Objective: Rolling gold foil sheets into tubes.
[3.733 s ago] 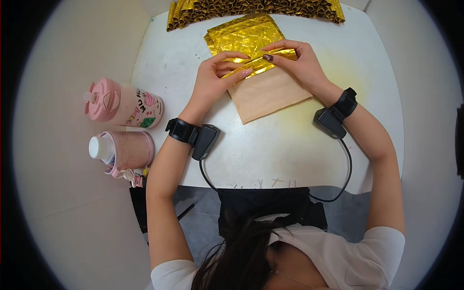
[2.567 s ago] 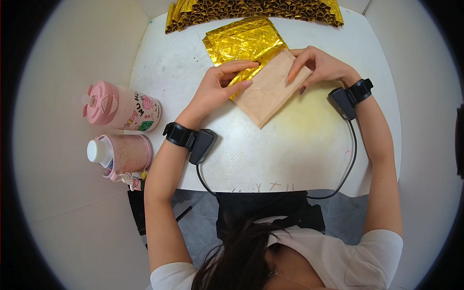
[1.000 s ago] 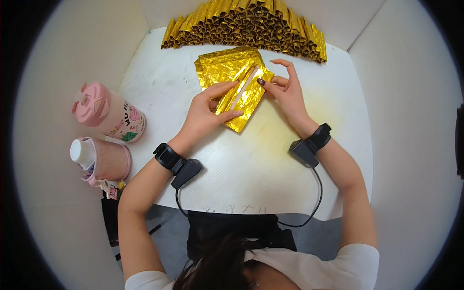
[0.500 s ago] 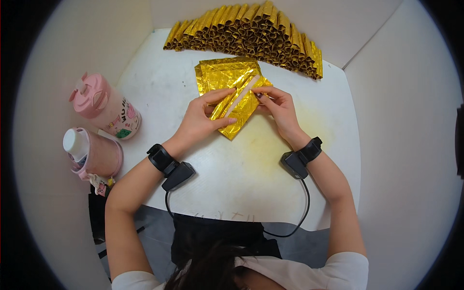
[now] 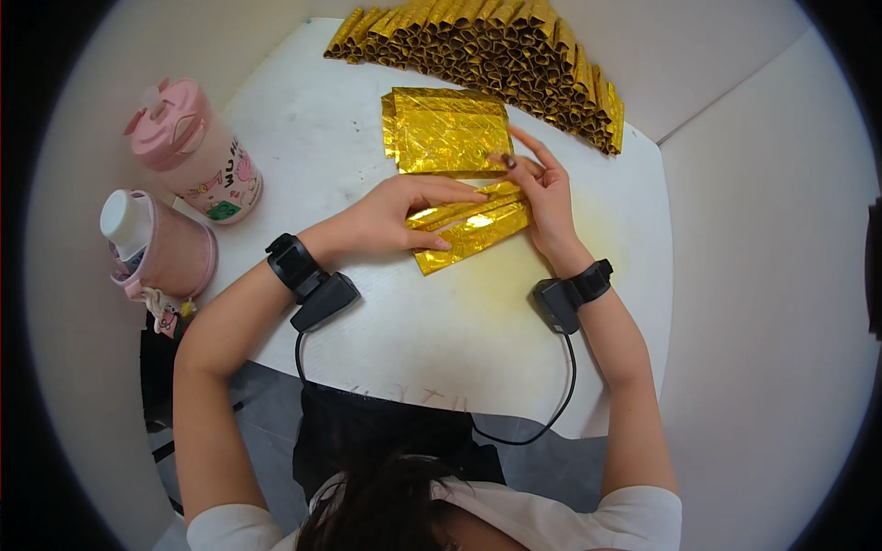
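Note:
A gold foil paper sheet (image 5: 473, 241), folded lengthwise into a strip with a raised ridge, lies at a slant between my hands. My left hand (image 5: 390, 213) holds its left part, fingers across the top and thumb at the near edge. At the strip's right end, my right hand (image 5: 548, 197) touches it with its palm side. The right thumb and forefinger are apart and point at the stack of flat gold foil sheets (image 5: 450, 133) just beyond. The other right fingers are partly hidden.
A large pile of rolled gold foil tubes (image 5: 487, 55) lines the far side of the white table (image 5: 367, 367). At left stand a pink-lidded bottle (image 5: 197, 156) and a pink holder (image 5: 175, 243) with a white-capped container. Black wrist devices with cables sit on both forearms.
The foil strip has turned from steep to flatter and shifted nearer, off the stack. My right hand has loosened its pinch, forefinger now stretched out; my left hand stays on the strip.

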### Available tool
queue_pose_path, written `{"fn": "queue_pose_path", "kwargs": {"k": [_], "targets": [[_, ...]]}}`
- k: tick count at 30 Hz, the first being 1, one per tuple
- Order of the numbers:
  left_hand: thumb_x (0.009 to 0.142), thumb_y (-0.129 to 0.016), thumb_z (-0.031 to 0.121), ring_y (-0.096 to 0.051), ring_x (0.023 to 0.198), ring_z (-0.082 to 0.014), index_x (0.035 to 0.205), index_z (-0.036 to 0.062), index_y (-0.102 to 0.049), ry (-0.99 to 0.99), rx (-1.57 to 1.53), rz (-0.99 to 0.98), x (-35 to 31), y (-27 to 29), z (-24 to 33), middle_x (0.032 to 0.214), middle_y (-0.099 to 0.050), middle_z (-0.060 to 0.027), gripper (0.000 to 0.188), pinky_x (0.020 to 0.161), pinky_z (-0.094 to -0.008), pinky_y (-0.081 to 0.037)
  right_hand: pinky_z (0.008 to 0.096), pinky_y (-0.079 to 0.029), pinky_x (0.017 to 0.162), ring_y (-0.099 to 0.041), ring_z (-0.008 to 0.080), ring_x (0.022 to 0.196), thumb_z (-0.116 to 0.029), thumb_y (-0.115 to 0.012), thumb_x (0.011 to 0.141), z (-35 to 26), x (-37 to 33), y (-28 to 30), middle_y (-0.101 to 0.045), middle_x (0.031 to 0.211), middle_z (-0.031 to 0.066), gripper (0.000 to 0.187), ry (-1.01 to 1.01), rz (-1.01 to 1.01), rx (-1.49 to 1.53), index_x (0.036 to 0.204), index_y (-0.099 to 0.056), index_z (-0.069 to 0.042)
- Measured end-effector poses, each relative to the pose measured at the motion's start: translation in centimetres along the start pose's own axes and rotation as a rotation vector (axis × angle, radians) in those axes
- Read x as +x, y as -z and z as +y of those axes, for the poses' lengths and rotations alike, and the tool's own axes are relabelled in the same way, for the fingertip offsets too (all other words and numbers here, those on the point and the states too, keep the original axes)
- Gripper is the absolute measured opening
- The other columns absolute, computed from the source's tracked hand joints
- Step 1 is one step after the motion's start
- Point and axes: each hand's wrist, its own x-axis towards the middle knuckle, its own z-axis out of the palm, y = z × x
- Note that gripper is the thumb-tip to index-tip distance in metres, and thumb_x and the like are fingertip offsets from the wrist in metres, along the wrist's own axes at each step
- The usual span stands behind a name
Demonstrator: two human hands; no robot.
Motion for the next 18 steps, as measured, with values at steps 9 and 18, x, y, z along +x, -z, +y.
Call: {"fn": "queue_pose_path", "kwargs": {"k": [9,18], "targets": [[0.077,-0.073,0.006,-0.049,0.12,-0.018,0.134,0.0066,-0.049,0.014,0.032,0.015,-0.3,0.1,-0.2,0.133,-0.052,-0.0083,0.062,0.105,-0.0332,-0.036,0.0183,-0.046,0.067,-0.06,0.0057,0.077,-0.01,-0.064,0.088,0.9,0.3,1.0,-0.067,0.082,0.0031,0.022,0.05,-0.09,-0.314,0.108,-0.067,-0.003],[0.076,-0.073,0.007,-0.049,0.12,-0.0184,0.131,0.006,-0.052,0.05,0.039,-0.014,-0.3,0.3,0.0,0.132,-0.053,-0.0089,0.059,0.105,-0.0333,-0.036,0.0169,-0.032,0.047,-0.046,-0.0008,0.054,-0.014,-0.064,0.09,1.5,0.7,1.7,-0.06,0.063,-0.0041,0.016,0.047,0.044,-0.457,0.091,-0.069,0.001]]}}
